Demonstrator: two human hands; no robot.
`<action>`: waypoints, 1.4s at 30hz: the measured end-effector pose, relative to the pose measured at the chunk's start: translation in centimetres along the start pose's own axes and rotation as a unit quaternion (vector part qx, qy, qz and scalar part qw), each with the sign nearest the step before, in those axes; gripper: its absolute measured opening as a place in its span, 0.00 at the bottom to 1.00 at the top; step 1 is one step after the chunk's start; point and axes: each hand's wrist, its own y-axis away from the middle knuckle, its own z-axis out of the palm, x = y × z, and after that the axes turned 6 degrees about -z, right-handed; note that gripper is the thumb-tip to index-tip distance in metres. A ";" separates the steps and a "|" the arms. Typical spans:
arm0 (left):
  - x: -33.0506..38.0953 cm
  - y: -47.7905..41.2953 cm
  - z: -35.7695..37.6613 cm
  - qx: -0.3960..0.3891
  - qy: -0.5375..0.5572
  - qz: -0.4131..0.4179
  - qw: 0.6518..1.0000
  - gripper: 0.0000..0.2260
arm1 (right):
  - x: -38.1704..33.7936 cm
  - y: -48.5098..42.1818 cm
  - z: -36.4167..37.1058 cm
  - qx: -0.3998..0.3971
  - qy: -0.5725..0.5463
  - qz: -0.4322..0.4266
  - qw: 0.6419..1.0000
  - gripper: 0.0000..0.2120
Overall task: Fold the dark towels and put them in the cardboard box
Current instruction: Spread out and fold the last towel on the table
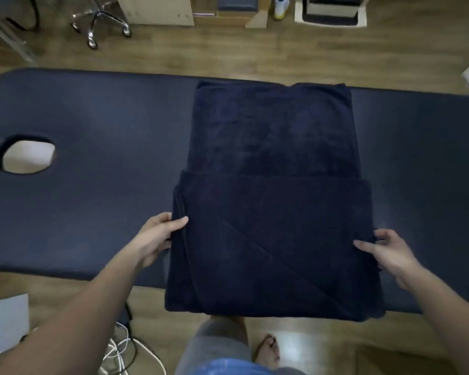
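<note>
Nearest you were your grey shorts (pixel 214 345) and a sandalled foot (pixel 267 347) on the wooden floor (pixel 309 339), with a tangle of white and black cables (pixel 119 350) below your left forearm. Your left hand (pixel 157 236) gripped the left edge of the dark towel (pixel 271 212), thumb lying on top and fingers curled under the cloth. Your right hand (pixel 387 253) pinched the opposite edge in the same way, thumb on top. The towel lay between your hands on the dark padded surface (pixel 92 198). Its near part was doubled over and hung past the near edge toward you, while the single layer reached away from your hands to the far edge. Well to the left of your left hand, an oval hole (pixel 25 154) opened through the surface.
</note>
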 end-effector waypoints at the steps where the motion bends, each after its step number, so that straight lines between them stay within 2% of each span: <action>1: -0.4 0.4 -0.3 -0.008 0.005 0.003 1.000 0.14 | 0.3 0.7 0.2 0.010 -0.005 -0.015 1.000 0.21; 5: -3.6 2.9 -0.2 -0.059 0.018 -0.022 0.998 0.30 | 2.4 3.4 0.0 0.031 0.030 -0.068 0.997 0.16; 8: -6.3 4.2 0.1 -0.095 0.096 -0.055 0.989 0.30 | 4.2 4.7 -0.2 -0.016 0.034 -0.048 0.998 0.13; 10: -7.6 4.6 0.0 -0.095 0.115 -0.046 0.988 0.33 | 5.1 5.3 -0.2 -0.047 0.012 -0.022 0.999 0.14; 13: -8.6 5.3 0.6 -0.062 0.094 -0.003 0.994 0.25 | 5.3 5.6 -0.7 -0.078 0.022 -0.030 0.996 0.16; 15: -9.1 6.0 1.5 0.001 0.049 0.039 0.998 0.21 | 5.1 6.1 -0.6 0.000 0.112 -0.076 0.991 0.20; 16: -9.4 6.3 2.0 0.069 -0.011 0.080 0.994 0.21 | 5.2 6.6 -0.1 0.068 0.184 -0.140 0.971 0.21; 17: -9.5 6.7 2.6 0.158 -0.110 0.128 0.973 0.21 | 5.2 7.6 0.8 0.117 0.239 -0.228 0.937 0.20; 18: -9.8 6.9 3.2 0.251 -0.228 0.177 0.924 0.22 | 5.2 9.1 2.3 0.118 0.263 -0.317 0.904 0.17; 19: -10.4 7.1 3.9 0.320 -0.325 0.216 0.863 0.22 | 5.5 10.8 4.1 0.066 0.274 -0.368 0.886 0.13; 20: -11.0 7.4 5.0 0.351 -0.381 0.235 0.823 0.19 | 5.9 12.2 6.1 -0.012 0.279 -0.374 0.884 0.08; 21: -11.5 7.8 6.2 0.345 -0.405 0.232 0.814 0.15 | 6.8 13.5 8.1 -0.085 0.283 -0.331 0.896 0.06; 23: -11.6 8.6 8.7 0.290 -0.397 0.163 0.856 0.09 | 7.9 15.8 10.9 -0.171 0.230 -0.210 0.935 0.06; 25: -10.9 9.0 10.3 0.245 -0.364 0.054 0.897 0.16 | 8.4 16.1 11.7 -0.206 0.050 -0.046 0.976 0.09; 26: -10.6 9.1 10.8 0.220 -0.336 0.014 0.916 0.21 | 8.4 15.8 11.7 -0.225 -0.068 0.029 0.972 0.13; 27: -10.3 9.3 11.2 0.186 -0.300 -0.008 0.936 0.26 | 8.2 15.5 11.4 -0.247 -0.168 0.076 0.951 0.20; 29: -10.1 10.3 12.0 0.101 -0.220 -0.005 0.970 0.29 | 7.5 15.1 10.8 -0.267 -0.299 0.122 0.908 0.29; 32: -9.1 11.9 12.8 -0.036 -0.006 -0.044 0.998 0.10 | 6.2 15.8 10.5 -0.298 -0.365 0.177 0.864 0.24; 34: -7.1 13.2 13.5 -0.140 0.143 -0.095 0.975 0.11 | 6.0 16.6 10.3 -0.325 -0.388 0.208 0.837 0.21; 36: -5.0 13.5 14.5 -0.166 0.190 -0.115 0.961 0.12 | 5.4 17.3 10.0 -0.343 -0.416 0.191 0.820 0.23; 37: -3.9 13.6 14.9 -0.164 0.208 -0.125 0.956 0.10 | 4.8 17.6 9.7 -0.329 -0.426 0.156 0.828 0.27; 38: -2.7 13.5 15.4 -0.166 0.229 -0.133 0.950 0.09 | 4.1 17.8 9.4 -0.298 -0.418 0.089 0.854 0.33; 39: -1.6 13.5 16.1 -0.171 0.247 -0.133 0.944 0.09 | 3.0 18.0 8.9 -0.253 -0.367 -0.008 0.895 0.39; 40: -0.4 13.4 16.6 -0.180 0.262 -0.128 0.939 0.09 | 1.9 18.1 8.4 -0.205 -0.270 -0.111 0.934 0.42; 41: 0.7 13.4 17.1 -0.193 0.272 -0.120 0.935 0.09 | 0.9 17.9 8.1 -0.165 -0.156 -0.204 0.952 0.42; 42: 1.6 13.4 17.6 -0.204 0.280 -0.111 0.931 0.08 | -0.1 17.7 8.1 -0.119 -0.056 -0.268 0.954 0.41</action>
